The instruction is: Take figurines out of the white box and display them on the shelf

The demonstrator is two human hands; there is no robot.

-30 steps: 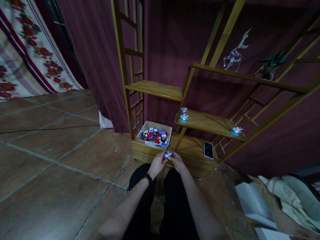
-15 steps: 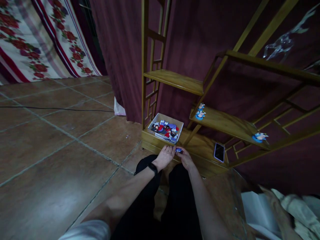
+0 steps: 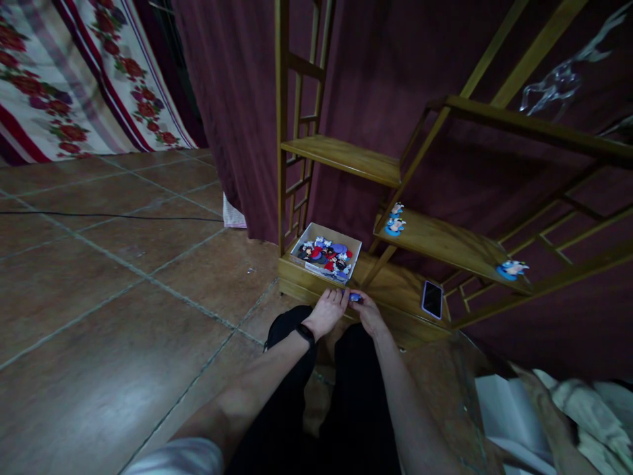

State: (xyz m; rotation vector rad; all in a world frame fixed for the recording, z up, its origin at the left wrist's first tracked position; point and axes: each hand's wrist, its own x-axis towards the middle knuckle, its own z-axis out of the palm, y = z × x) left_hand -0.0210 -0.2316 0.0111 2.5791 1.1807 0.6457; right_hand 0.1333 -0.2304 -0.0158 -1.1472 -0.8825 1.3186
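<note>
My left hand (image 3: 328, 311) and my right hand (image 3: 368, 313) meet in front of the lowest board of a wooden shelf unit (image 3: 346, 158). Both pinch a small blue figurine (image 3: 355, 297) between their fingertips. Just beyond them a white box (image 3: 325, 254) holds several small colourful figurines. Two blue-based figurines (image 3: 395, 220) stand at the left end of the middle shelf, and one more figurine (image 3: 512, 269) lies at its right end.
A phone (image 3: 432, 299) lies on the bottom board to the right of my hands. A glass deer (image 3: 564, 82) stands on the top shelf. A dark red curtain hangs behind. Tiled floor with a black cable (image 3: 99, 216) spreads left; cloth and white paper (image 3: 509, 415) lie at right.
The view swung left and down a second ago, then held. My hands stayed together on the blue figurine, which now shows less between the fingers.
</note>
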